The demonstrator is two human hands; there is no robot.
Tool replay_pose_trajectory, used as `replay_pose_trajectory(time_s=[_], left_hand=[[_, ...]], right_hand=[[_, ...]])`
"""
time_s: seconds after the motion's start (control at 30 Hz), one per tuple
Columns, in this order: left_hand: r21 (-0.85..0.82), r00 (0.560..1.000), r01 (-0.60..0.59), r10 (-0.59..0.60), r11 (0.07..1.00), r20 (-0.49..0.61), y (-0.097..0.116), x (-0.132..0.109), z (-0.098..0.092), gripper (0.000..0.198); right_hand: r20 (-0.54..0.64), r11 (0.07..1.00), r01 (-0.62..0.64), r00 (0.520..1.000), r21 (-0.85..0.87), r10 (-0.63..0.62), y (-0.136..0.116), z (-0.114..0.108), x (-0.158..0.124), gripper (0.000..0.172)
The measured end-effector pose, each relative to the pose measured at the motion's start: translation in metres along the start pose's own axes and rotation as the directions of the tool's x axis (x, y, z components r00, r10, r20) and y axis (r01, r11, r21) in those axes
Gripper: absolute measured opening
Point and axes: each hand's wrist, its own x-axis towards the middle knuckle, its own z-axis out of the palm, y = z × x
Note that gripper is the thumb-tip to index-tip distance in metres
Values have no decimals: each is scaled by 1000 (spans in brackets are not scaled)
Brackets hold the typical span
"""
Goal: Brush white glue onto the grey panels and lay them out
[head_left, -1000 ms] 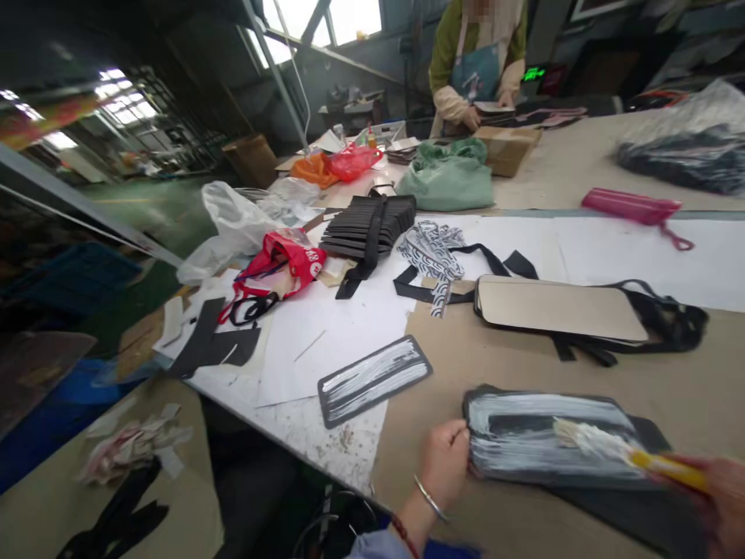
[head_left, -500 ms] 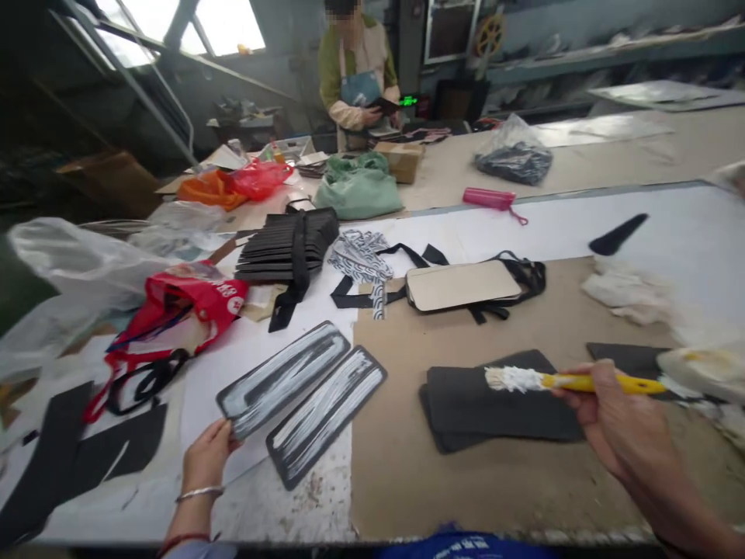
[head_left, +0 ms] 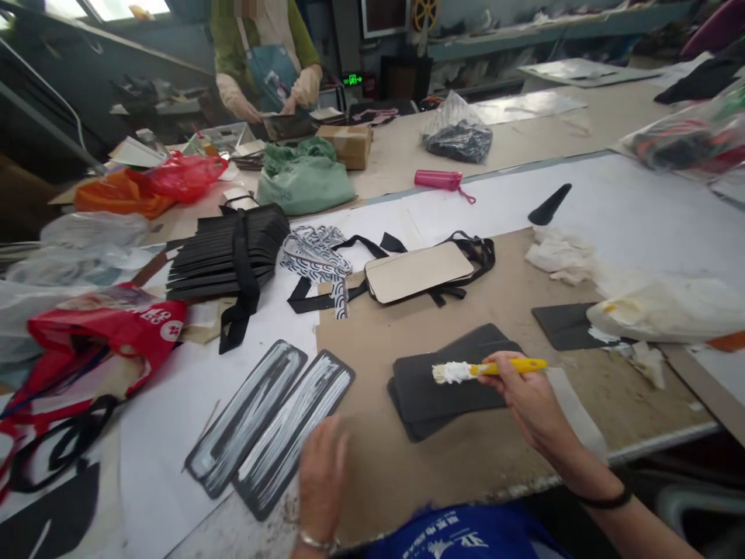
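My right hand (head_left: 527,396) grips a yellow-handled brush (head_left: 489,369) whose white, glue-laden bristles hover over a stack of black panels (head_left: 448,380) on brown cardboard (head_left: 407,458). My left hand (head_left: 321,473) is blurred, fingers loosely together, at the near table edge beside two black panels streaked with white glue (head_left: 273,423); it holds nothing that I can see.
A bundle of black pieces tied with a strap (head_left: 224,248), a beige panel with black straps (head_left: 419,272), a red bag (head_left: 98,334) and white rags (head_left: 652,307) lie around. Another person (head_left: 261,62) works at the far end. A pink case (head_left: 438,180) sits beyond.
My left hand has let go of the glue-streaked panel, which lies beside the other one, and moved right toward the cardboard. The view has swung rightward.
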Motion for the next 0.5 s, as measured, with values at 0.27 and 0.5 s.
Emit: replay_pose_trajectory(time_s=[0.27, 0.5], left_hand=[[53, 877, -418, 388, 907, 284, 124, -2, 102, 59], [305, 867, -493, 432, 815, 248, 108, -5, 139, 39]], right_hand=[[-46, 989, 93, 994, -114, -98, -9, -36, 16, 40], [-409, 757, 106, 789, -645, -459, -48, -198, 76, 44]])
